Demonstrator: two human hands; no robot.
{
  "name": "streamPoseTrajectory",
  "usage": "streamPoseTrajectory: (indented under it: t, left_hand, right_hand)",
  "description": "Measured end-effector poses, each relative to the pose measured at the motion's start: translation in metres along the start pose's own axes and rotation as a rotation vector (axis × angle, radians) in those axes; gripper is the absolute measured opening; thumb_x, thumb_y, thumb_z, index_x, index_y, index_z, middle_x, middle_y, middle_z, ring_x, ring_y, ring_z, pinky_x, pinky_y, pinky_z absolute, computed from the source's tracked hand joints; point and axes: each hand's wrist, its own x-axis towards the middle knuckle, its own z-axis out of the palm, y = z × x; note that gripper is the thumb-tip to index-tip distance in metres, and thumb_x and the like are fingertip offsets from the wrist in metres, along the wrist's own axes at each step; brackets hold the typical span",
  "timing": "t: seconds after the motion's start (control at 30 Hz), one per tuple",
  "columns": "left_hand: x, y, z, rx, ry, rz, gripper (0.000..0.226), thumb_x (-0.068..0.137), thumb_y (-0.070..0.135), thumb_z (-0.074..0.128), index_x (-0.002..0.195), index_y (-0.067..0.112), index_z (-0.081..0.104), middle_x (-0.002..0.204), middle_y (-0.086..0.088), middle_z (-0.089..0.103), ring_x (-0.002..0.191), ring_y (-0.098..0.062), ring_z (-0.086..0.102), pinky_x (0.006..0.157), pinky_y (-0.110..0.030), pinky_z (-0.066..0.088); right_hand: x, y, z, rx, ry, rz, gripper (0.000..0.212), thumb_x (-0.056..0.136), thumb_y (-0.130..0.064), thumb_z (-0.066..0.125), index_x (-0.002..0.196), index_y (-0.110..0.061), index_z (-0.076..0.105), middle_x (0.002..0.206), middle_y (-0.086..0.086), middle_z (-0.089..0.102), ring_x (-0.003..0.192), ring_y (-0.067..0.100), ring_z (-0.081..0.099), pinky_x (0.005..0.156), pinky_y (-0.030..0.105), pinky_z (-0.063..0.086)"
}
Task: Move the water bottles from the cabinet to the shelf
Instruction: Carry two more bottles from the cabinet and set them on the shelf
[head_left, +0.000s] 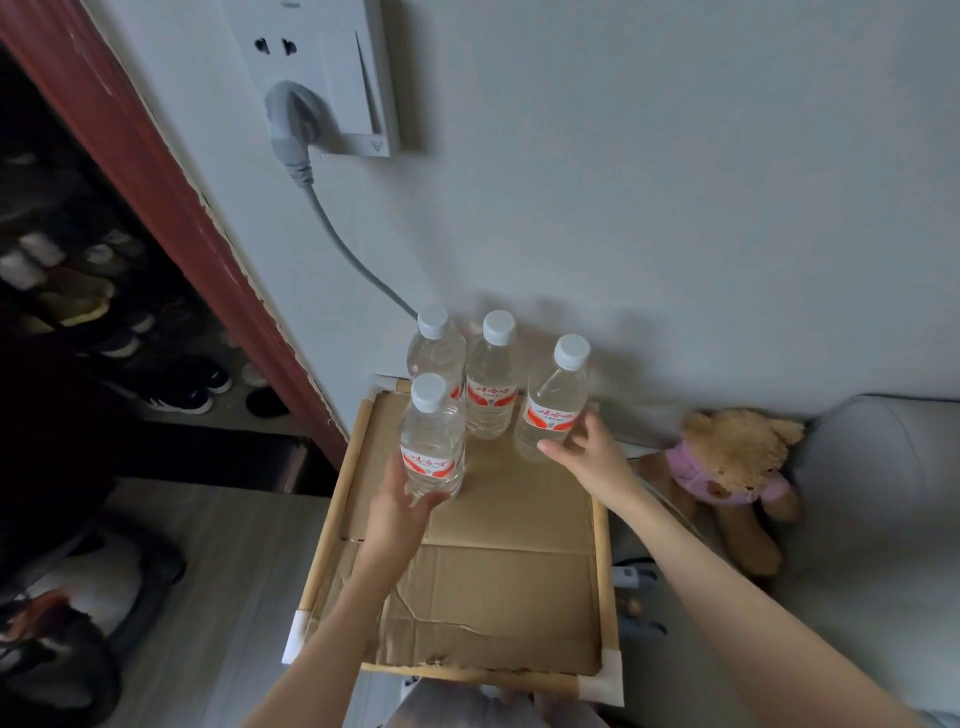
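The step in hand appears to be the setting down of two water bottles on the shelf (600, 525), a wooden-framed top lined with cardboard (493, 587). It would be done well if each bottle were lowered straight until its base is flat on the cardboard, clear of its neighbours, and only then let go; the creased cardboard may give a little, so a slow release is advised.

The front-left bottle (432, 452) is gripped low on its body by the left hand (402, 506), fingers curled round its base. The right-hand bottle (553, 410) is grasped at label height by the right hand (584, 449), thumb in front and fingers wrapped behind. Whether either base already rests on the cardboard cannot be told.

Two more bottles, the back-left bottle (435, 353) and the back-middle bottle (490, 387), stand upright at the wall end of the shelf, just beyond the hands and untouched. All four are clustered close together, caps up, below a wall socket (332, 67) with a plugged cable (343, 249). A teddy bear (727, 467) sits to the right of the shelf
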Motion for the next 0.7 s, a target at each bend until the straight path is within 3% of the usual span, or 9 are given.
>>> streamPoseTrajectory:
  t: [0.1,0.2,0.3,0.53,0.7]
  left_hand:
    - [-0.003,0.002,0.002,-0.042,0.040,0.011,0.058,0.077,0.000,0.065,0.108,0.043,0.040,0.100,0.020,0.057,0.090,0.013,0.052,0.072,-0.004,0.039]
    - [0.000,-0.001,0.004,-0.075,0.070,-0.006,0.057,0.077,0.000,0.066,0.102,0.044,0.040,0.100,0.020,0.058,0.092,0.011,0.053,0.072,-0.002,0.040]
    - [0.004,-0.002,0.006,-0.099,0.092,-0.006,0.054,0.077,-0.001,0.066,0.108,0.036,0.042,0.106,0.013,0.058,0.100,0.003,0.053,0.082,-0.014,0.042]
    - [0.022,-0.006,0.009,-0.059,0.094,0.014,0.047,0.077,-0.002,0.066,0.110,0.022,0.042,0.103,0.007,0.056,0.094,0.004,0.051,0.092,-0.040,0.046]
    - [0.028,-0.005,0.012,-0.051,0.127,-0.006,0.056,0.076,-0.002,0.063,0.092,0.045,0.037,0.093,0.017,0.053,0.082,-0.008,0.050,0.085,-0.057,0.047]
  right_hand:
    - [0.004,0.010,0.013,-0.006,0.053,0.012,0.064,0.078,-0.020,0.071,0.131,-0.016,0.036,0.125,-0.001,0.052,0.102,0.008,0.054,0.076,0.008,0.043]
    - [0.010,0.018,0.021,0.011,0.145,-0.007,0.055,0.080,-0.009,0.067,0.127,-0.010,0.038,0.124,0.005,0.049,0.083,-0.004,0.052,0.062,-0.002,0.041]
    - [0.016,0.021,0.024,-0.023,0.180,-0.018,0.050,0.082,-0.009,0.064,0.126,-0.010,0.040,0.124,0.005,0.054,0.086,0.000,0.055,0.063,0.002,0.042]
    - [0.032,0.019,0.023,-0.044,0.156,-0.004,0.056,0.084,-0.015,0.063,0.133,-0.013,0.036,0.128,0.002,0.054,0.105,0.012,0.056,0.091,0.029,0.044]
    - [0.036,0.016,0.023,-0.021,0.150,0.000,0.054,0.084,-0.013,0.063,0.132,-0.014,0.038,0.128,0.000,0.054,0.103,0.009,0.055,0.091,0.027,0.041]
